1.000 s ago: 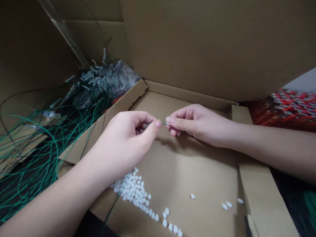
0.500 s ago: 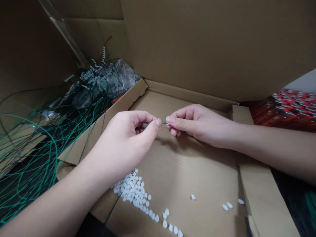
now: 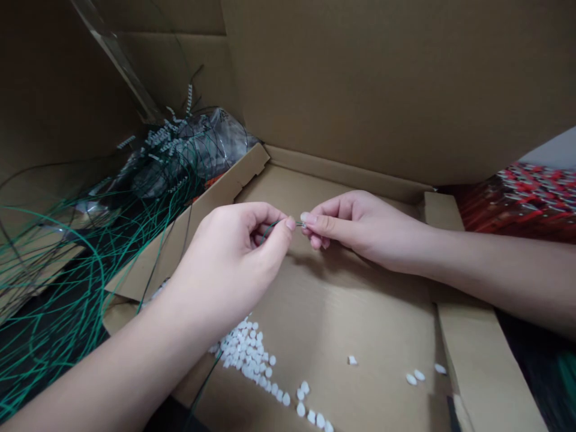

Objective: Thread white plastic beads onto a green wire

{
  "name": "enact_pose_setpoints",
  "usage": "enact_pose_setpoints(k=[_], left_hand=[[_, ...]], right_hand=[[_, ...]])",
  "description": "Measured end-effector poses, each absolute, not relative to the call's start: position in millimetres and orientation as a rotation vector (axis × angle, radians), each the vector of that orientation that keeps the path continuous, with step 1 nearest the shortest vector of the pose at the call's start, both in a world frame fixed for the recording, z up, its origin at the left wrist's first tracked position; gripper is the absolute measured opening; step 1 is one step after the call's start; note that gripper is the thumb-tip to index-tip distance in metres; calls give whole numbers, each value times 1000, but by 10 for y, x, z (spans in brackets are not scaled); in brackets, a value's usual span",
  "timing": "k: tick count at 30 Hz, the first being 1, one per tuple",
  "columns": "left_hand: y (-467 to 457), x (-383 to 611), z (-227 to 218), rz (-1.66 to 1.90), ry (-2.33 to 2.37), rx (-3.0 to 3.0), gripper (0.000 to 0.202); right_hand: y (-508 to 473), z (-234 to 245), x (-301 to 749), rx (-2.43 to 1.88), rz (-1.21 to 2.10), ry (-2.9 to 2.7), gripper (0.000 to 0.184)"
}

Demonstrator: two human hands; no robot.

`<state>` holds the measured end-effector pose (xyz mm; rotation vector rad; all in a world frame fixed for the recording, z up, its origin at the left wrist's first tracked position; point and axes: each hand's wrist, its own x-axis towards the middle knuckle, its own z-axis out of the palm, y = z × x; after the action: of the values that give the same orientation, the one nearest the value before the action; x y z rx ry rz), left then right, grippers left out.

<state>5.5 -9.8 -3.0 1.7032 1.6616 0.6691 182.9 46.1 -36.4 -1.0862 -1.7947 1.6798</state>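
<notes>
My left hand (image 3: 227, 264) and my right hand (image 3: 355, 227) meet above a flat cardboard box tray (image 3: 342, 300). Thumb and fingers of my left hand pinch a thin dark green wire (image 3: 274, 225). My right thumb and forefinger hold a small silvery piece (image 3: 299, 224) at the wire's end, which is partly hidden by the fingertips. Below my left wrist lies a heap of small white beads (image 3: 243, 351). A few loose beads (image 3: 414, 376) lie further right, nearer my right forearm.
A tangle of long green wires (image 3: 67, 282) spreads at the left, beside a clear plastic bag (image 3: 198, 150) with several white beaded strands. Tall cardboard flaps (image 3: 382, 84) rise behind the tray. Red packaged goods (image 3: 535, 201) sit at the right.
My left hand has rolled slightly and shifted down, its wrist now covering the top of the bead heap. My right hand stays almost still, and the wire stays pinched between both hands.
</notes>
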Motion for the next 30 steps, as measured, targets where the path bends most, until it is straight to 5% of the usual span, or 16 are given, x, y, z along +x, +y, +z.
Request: enact_pose_setpoints(k=[30], left_hand=[[-51, 50, -126, 711, 1444, 1413, 19]], right_hand=[[433, -375, 1793, -1008, 1581, -1943, 27]])
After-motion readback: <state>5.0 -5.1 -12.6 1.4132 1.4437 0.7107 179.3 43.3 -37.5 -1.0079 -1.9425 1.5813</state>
